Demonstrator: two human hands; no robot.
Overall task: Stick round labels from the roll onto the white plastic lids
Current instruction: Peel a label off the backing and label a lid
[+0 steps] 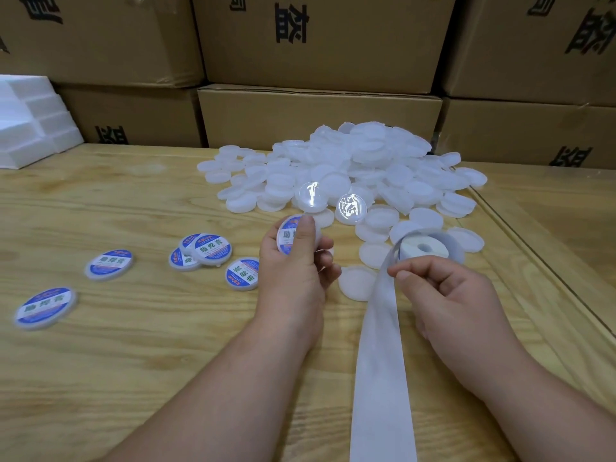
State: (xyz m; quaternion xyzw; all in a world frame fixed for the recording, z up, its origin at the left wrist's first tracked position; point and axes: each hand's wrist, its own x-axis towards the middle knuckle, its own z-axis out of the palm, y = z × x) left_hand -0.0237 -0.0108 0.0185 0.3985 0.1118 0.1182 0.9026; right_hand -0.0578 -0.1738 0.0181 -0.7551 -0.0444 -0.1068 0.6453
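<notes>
Wooden table (133, 345) — left hand (293, 281) around labelled lid (289, 235), right hand (463, 305) pinching backing strip (380, 345)

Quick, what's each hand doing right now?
Left hand: grips a labelled lid, thumb pressed on its label.
Right hand: pinches the backing strip near the label roll.

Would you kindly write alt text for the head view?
The left hand holds a labelled lid while the right hand pinches the white backing strip from the label roll. Five labelled lids lie left on the wooden table, with a pile of plain white lids behind.
</notes>
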